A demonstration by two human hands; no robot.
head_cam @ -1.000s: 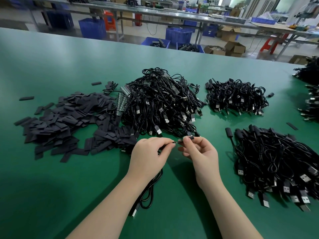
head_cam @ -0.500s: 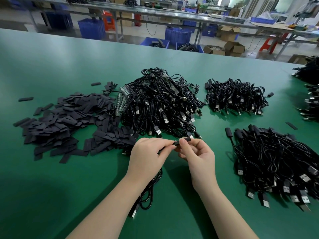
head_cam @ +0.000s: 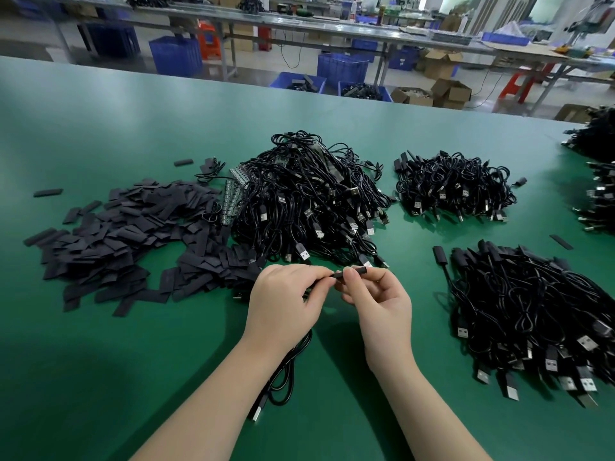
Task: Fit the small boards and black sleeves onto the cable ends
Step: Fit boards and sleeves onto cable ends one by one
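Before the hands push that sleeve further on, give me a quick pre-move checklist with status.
1. Left hand grips the cable near its end: ok.
2. Right hand pinches the black sleeve: ok.
3. Sleeve in line with the cable end between the two hands: ok, as far as the head view shows.
4. Small board seated on the cable end under the sleeve: cannot tell, hidden by fingers and sleeve.
5. Cable's free loop and USB plug lie slack on the green table, apart from the piles: ok.
6. Spare sleeves pile within reach on the left: ok.
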